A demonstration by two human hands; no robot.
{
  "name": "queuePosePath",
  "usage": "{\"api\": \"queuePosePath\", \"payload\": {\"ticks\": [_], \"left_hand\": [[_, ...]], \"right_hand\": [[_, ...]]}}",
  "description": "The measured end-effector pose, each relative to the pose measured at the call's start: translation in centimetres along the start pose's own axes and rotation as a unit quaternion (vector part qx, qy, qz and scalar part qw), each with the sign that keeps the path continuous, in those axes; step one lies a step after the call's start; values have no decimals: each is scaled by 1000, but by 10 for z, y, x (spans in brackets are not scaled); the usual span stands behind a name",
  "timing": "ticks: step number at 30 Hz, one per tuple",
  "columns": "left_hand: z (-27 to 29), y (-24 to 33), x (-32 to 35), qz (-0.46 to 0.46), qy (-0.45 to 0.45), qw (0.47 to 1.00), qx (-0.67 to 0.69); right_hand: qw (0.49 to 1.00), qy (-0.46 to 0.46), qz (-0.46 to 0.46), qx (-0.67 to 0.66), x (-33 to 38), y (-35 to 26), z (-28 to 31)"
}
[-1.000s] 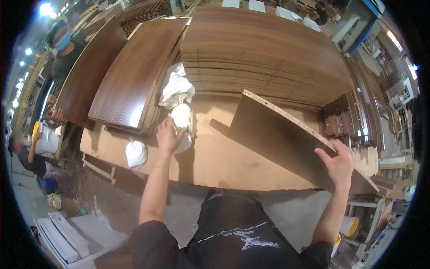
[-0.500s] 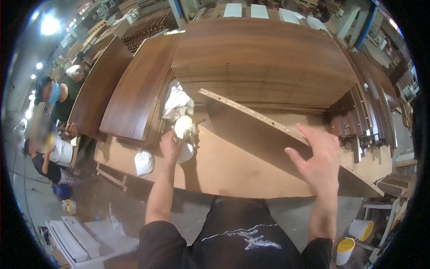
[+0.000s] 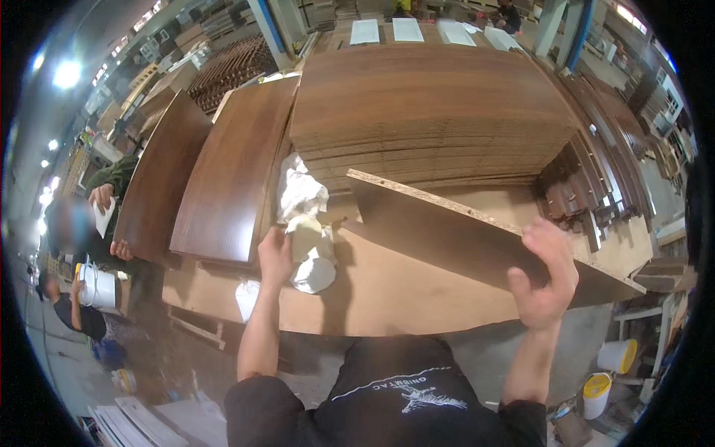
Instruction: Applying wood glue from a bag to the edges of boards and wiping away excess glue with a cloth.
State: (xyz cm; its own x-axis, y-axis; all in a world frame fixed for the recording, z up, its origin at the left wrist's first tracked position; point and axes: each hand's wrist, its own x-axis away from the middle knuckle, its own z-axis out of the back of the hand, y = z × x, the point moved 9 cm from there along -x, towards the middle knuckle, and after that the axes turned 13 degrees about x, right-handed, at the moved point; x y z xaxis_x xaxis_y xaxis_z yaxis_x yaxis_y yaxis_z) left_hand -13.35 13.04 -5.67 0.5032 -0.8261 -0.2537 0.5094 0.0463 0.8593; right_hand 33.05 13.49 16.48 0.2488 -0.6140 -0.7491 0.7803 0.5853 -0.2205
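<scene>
We've got our right hand (image 3: 547, 279) curled round the tilted board (image 3: 477, 242), propping it; left hand (image 3: 275, 257) closed on a rag (image 3: 309, 249) on the worktop (image 3: 417, 298).

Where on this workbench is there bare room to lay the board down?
Bare bench top lies between the white rags at the left hand and the tilted board in the right hand. Behind, the panel stack crowds it.
</scene>
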Motion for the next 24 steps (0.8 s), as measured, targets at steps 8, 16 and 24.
{"api": "queuePosePath", "payload": {"ticks": [8,16,24], "left_hand": [[33,113,38,41,-111,975,190],[-45,201,81,-25,-287,875,390],[-52,212,-5,-232,-80,920,306]], "right_hand": [[697,-318,-306,-565,138,-69,-194],[503,-63,-305,-806,76,-105,-157],[468,63,-242,-848,58,-27,-85]]}}
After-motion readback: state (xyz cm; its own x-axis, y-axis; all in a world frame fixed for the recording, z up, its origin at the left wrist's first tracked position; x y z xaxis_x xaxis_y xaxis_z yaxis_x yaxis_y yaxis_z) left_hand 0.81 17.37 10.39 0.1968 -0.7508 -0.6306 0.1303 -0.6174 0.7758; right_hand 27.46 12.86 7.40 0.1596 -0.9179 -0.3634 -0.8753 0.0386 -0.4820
